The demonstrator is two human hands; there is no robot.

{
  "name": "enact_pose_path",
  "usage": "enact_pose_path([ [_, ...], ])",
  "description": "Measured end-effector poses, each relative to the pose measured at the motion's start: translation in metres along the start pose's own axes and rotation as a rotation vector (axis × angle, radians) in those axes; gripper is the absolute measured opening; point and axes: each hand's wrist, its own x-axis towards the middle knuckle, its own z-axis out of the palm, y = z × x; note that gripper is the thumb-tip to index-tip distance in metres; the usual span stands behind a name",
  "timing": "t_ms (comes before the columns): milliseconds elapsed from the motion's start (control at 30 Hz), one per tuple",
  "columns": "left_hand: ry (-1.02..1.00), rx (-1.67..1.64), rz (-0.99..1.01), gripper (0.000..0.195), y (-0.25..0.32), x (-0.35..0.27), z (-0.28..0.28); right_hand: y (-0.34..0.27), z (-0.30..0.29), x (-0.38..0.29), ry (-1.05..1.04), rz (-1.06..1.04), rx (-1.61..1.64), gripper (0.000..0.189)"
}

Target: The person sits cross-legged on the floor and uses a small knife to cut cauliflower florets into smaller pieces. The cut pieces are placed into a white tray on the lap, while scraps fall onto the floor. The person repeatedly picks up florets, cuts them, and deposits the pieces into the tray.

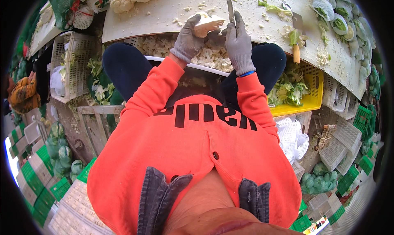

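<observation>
In a grey glove, my left hand (188,41) grips a piece of cauliflower (208,25), its cut side partly towards me. My right hand (238,42), also gloved, holds a small knife (230,8) with the blade pointing away from me over the white board (147,19). The two hands are apart. Below them, between my knees, a white-rimmed container (184,63) holds many cauliflower florets (212,57). Whole cauliflower heads (121,0) lie at the board's far left. Crumbs and leaf scraps are scattered over the board.
A wooden-handled cleaver (296,53) lies at the board's right, near net-wrapped cauliflowers (323,8). A yellow crate (317,90) with leaves stands by my right knee; a white crate (72,65) stands at left. Another person's orange patterned sleeve (24,93) shows at far left.
</observation>
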Motion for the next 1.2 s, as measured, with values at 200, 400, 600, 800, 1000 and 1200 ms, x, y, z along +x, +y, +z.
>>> enact_pose_path([
  [200, 0.221, 0.768, 0.456, 0.043, -0.015, -0.006, -0.006, -0.023, 0.011, -0.021, -0.331, -0.006, -0.535, 0.071],
  [400, 0.112, -0.207, -0.015, 0.032, -0.002, 0.003, -0.029, 0.017, 0.029, -0.009, -0.406, 0.053, -0.292, 0.071],
  [600, 0.113, -0.251, 0.009, 0.039, -0.006, -0.003, -0.06, 0.04, 0.023, -0.008, -0.432, 0.089, 0.135, 0.069],
  [800, 0.197, 0.072, 0.156, 0.042, -0.026, -0.01, -0.066, 0.018, 0.027, -0.038, -0.422, 0.065, -0.615, 0.07],
  [1000, 0.065, -0.5, -0.096, 0.052, -0.015, -0.046, -0.047, 0.049, 0.025, -0.04, -0.385, 0.596, 0.594, 0.067],
  [1200, 0.019, -0.401, -0.01, 0.046, 0.001, -0.062, -0.041, 0.034, 0.021, -0.056, -0.174, 0.13, -0.358, 0.066],
])
